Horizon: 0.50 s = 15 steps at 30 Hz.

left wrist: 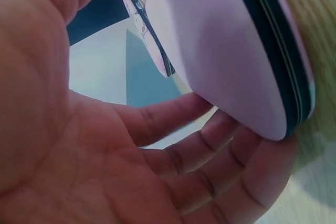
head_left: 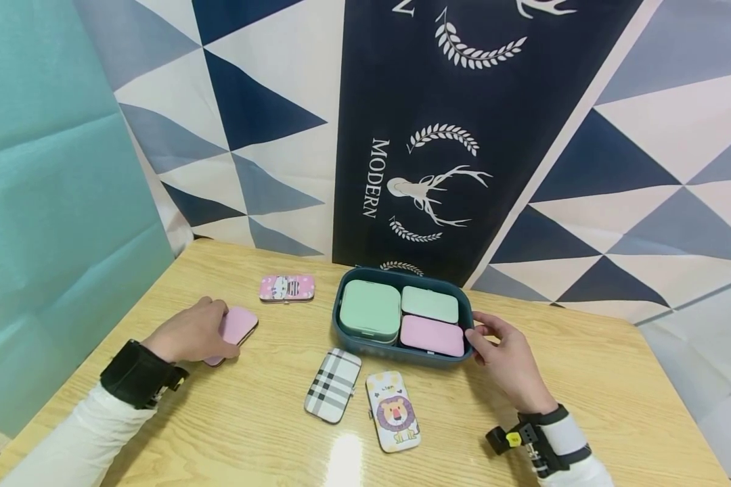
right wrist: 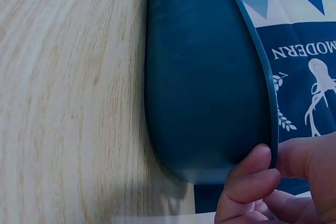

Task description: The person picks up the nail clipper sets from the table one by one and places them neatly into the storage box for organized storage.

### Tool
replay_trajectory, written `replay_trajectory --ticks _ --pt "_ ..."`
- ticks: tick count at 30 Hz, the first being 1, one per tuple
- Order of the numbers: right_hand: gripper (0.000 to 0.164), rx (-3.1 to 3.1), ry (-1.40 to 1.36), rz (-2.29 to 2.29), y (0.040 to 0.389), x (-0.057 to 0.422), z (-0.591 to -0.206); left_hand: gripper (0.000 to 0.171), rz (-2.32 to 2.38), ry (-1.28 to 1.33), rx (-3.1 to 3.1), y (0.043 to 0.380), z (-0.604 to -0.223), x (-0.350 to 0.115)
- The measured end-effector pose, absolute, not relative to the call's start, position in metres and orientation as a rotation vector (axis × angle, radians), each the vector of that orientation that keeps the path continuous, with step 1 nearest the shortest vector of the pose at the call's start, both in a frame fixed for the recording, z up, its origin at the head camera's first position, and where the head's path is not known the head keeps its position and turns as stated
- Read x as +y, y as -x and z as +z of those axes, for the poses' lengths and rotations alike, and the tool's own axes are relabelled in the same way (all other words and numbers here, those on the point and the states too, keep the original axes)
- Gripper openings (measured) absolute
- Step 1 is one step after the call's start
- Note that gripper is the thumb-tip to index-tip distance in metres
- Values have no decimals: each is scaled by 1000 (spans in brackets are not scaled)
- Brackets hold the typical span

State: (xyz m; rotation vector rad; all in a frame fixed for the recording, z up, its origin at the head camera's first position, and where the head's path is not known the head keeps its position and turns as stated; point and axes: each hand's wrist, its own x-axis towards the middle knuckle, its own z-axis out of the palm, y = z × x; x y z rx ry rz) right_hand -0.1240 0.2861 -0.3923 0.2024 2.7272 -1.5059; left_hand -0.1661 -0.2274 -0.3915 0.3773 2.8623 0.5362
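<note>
At the left of the table, my left hand (head_left: 195,333) grips a plain pink flat case (head_left: 240,325) by its edges. In the left wrist view, the fingers curl against one side of this case, and its dark seam shows. My right hand (head_left: 507,357) pinches the right end of a dark blue oblong basket (head_left: 374,350), thumb and fingers on either side of the rim in the right wrist view. Inside the basket sit a green square case (head_left: 370,308), with another pale one under it, a pale green case (head_left: 430,304) and a pink case (head_left: 432,335).
A pink cartoon case (head_left: 287,288) lies behind the left hand. In front of the basket are a plaid case (head_left: 334,385) and a lion-print case (head_left: 393,411). Patterned cloth (head_left: 280,122) hangs behind the wooden table (head_left: 250,419).
</note>
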Motion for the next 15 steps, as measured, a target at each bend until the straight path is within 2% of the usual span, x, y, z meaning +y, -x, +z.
replay_trajectory --ticks 15 --pt "52 2685 -221 -1514 129 289 -386 83 547 -483 2884 165 -385 -227"
